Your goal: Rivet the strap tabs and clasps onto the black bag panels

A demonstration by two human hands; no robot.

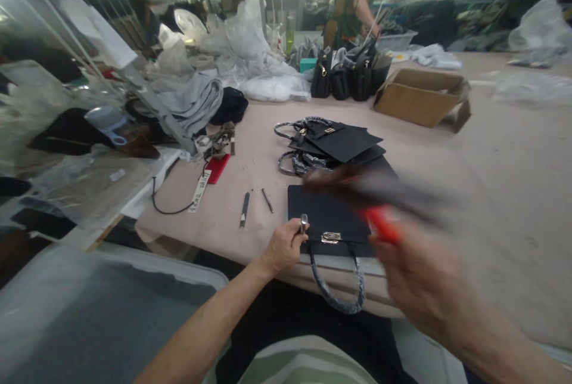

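While my left hand [283, 245] pinches the metal piece [304, 222], I'd square the blurred, possibly hammer-like tool [382, 226] my right hand [424, 273] grips.

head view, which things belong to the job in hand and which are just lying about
In use:
black bag piece
metal piece, in the left hand
blurred red-handled tool, in the right hand
stacked black pieces, likely

Apparently lying about:
thin rod
red item
cardboard box
plastic wrapping

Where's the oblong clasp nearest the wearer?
Head view, right of centre: the oblong clasp is on the black panel, just above its wrapped handle, between the left hand and right hand.
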